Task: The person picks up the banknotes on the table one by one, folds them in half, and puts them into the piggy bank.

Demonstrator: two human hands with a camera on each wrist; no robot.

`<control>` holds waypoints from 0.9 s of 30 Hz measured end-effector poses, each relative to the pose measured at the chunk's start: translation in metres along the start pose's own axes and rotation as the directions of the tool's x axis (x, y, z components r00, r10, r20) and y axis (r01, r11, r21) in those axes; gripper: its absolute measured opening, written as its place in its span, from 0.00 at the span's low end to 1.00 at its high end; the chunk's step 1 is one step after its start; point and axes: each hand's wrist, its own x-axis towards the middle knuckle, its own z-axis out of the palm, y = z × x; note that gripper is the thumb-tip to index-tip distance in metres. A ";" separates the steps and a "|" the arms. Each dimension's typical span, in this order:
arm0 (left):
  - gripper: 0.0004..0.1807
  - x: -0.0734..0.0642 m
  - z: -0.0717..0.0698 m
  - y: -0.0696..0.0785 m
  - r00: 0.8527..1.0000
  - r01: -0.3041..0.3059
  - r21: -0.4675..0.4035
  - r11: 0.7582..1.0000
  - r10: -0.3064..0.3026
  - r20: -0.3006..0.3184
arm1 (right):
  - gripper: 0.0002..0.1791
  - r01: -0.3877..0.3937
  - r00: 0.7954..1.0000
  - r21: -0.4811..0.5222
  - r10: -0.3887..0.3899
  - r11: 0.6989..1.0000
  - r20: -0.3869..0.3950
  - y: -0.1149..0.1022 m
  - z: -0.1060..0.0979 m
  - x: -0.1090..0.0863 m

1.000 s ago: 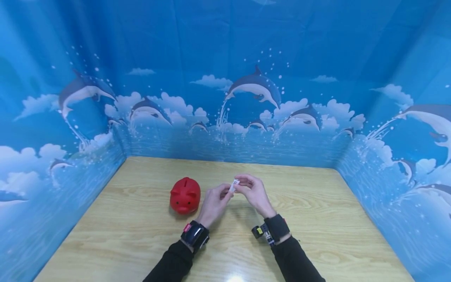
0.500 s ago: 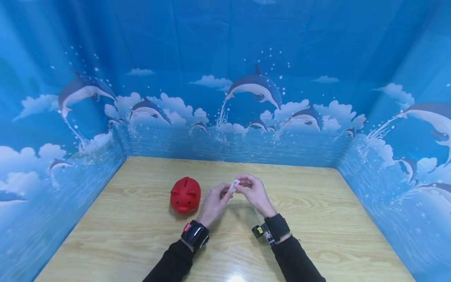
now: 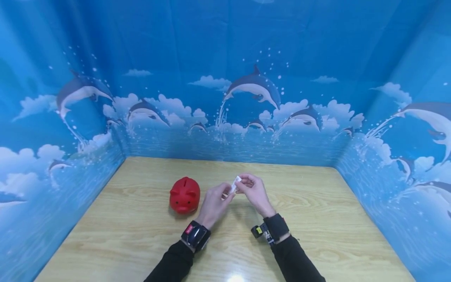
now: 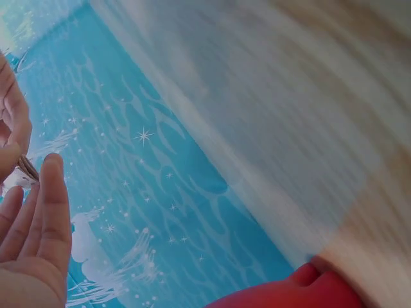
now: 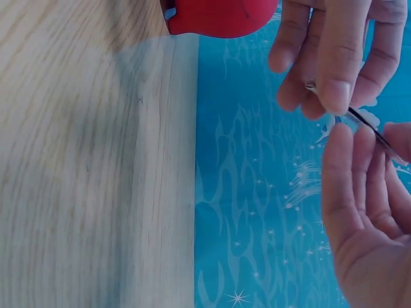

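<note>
A small, whitish folded piece of paper (image 3: pixel 238 179) is held up between both hands above the table's middle. My left hand (image 3: pixel 212 204) pinches its near end, and my right hand (image 3: pixel 256 194) grips the other end between thumb and fingers. Several layers show along the edge of the paper (image 4: pixel 27 168) in the left wrist view. From the right wrist, the paper (image 5: pixel 367 123) appears as a thin dark line running from one hand to the other. Just left of my left hand, a red piggy bank (image 3: pixel 184 195) stands on the table, its coin slot on top.
The light wooden table (image 3: pixel 134 235) reaches back to a blue curtain (image 3: pixel 225 145) printed with dolphins, which also encloses both sides. Dark bands with cameras sit on the left wrist (image 3: pixel 195 235) and right wrist (image 3: pixel 276 227).
The paper has turned slightly more upright and shows more of its white face. The left hand has shifted a little, while the right hand and the piggy bank stay in place.
</note>
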 end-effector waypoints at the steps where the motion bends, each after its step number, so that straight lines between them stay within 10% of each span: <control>1: 0.09 0.000 0.000 0.000 1.000 -0.005 -0.007 1.000 0.005 0.000 | 0.17 -0.002 1.000 -0.001 0.002 1.000 0.013 0.000 0.000 0.000; 12: 0.10 0.000 -0.008 0.001 0.997 0.034 -0.160 0.987 -0.023 0.070 | 0.19 0.022 0.995 -0.071 -0.015 0.997 0.099 0.000 0.002 -0.004; 27: 0.09 -0.010 -0.030 -0.002 1.000 0.005 -0.004 1.000 -0.005 0.016 | 0.15 0.063 0.994 -0.085 -0.054 0.994 0.100 0.002 0.005 -0.003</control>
